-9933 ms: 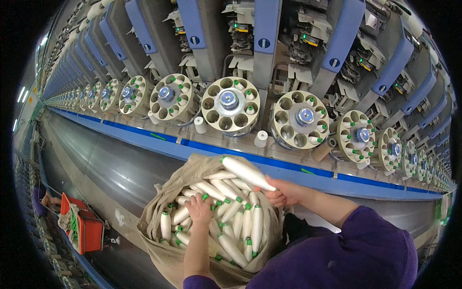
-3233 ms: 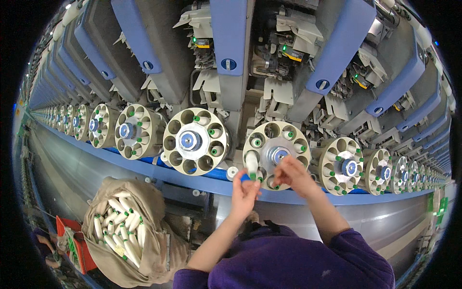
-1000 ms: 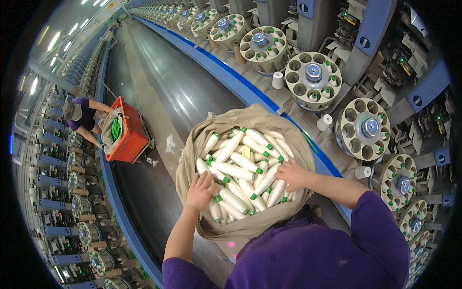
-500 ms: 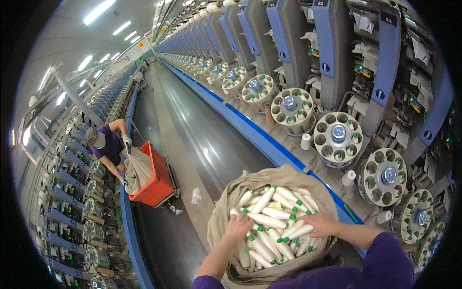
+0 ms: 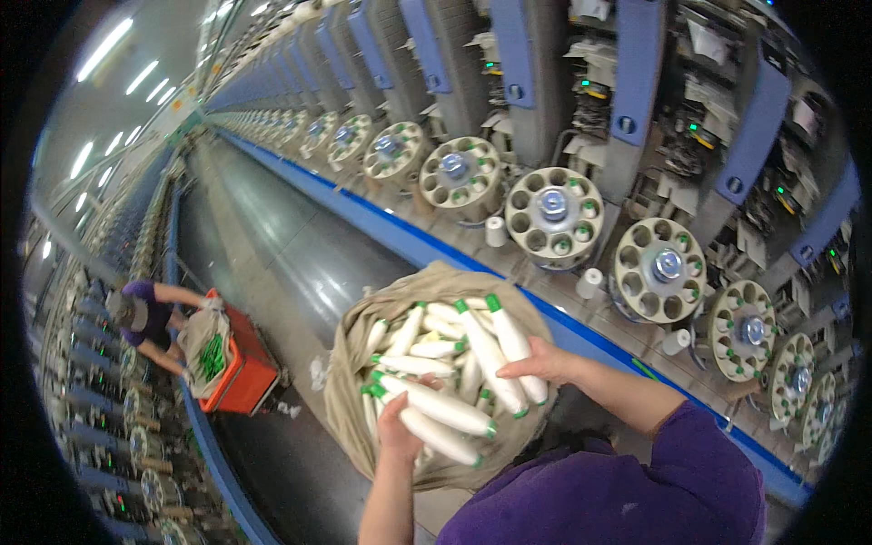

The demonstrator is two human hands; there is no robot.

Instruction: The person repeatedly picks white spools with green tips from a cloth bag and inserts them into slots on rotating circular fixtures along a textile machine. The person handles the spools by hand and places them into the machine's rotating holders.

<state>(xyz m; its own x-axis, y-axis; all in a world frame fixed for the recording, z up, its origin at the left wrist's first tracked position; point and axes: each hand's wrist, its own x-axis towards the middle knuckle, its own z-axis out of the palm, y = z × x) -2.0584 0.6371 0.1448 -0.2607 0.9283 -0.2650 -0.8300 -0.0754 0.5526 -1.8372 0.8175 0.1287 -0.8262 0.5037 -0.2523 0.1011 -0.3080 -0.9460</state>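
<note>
My left hand [image 5: 400, 436] is closed around white yarn bobbins [image 5: 445, 409] with green ends; two of them show, side by side and slanting down to the right. Two more such bobbins [image 5: 493, 359] stand tilted in my right hand [image 5: 540, 361], its thumb across them. Both hands are over a beige cloth sack [image 5: 341, 409] whose mouth is spread wide. Inside it lies a pile of the same bobbins [image 5: 415, 366], partly hidden by those I hold. The palm-side fingers of both hands are mostly covered by the bobbins.
Along the right runs a winding machine with round bobbin magazines [image 5: 556, 216], some pockets filled, behind a blue rail [image 5: 581, 327]. White yarn cones [image 5: 590, 283] stand between them. To the left, a person [image 5: 145, 313] leans over an orange cart [image 5: 250, 363] with a cloth liner and green pieces inside.
Both hands have risen from the pile and now hold bobbins above it. The view has swung to the right. The other person's cart liner is spread, showing green pieces.
</note>
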